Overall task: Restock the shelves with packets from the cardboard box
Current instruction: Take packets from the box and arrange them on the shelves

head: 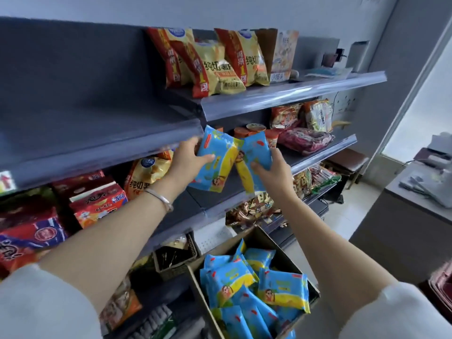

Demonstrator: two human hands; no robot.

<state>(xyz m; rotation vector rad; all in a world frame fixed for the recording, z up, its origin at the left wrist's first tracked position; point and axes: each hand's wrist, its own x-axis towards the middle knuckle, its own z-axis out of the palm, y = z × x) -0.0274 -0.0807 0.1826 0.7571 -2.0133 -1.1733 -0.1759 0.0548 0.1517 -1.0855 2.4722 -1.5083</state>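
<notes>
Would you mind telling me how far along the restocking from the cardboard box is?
Early on, it seems: no blue packets sit on the shelves in view. The left hand grips one blue packet and the right hand grips another packet, both raised before the middle shelf. A pile of packets lies in the cardboard box.

Head camera faces forward and down, close to the shelves (pixel 293 96).

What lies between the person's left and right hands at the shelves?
Head view: two blue packets fill the gap. The left hand grips one packet, the right hand grips the other packet, and their edges meet in the middle.
</notes>
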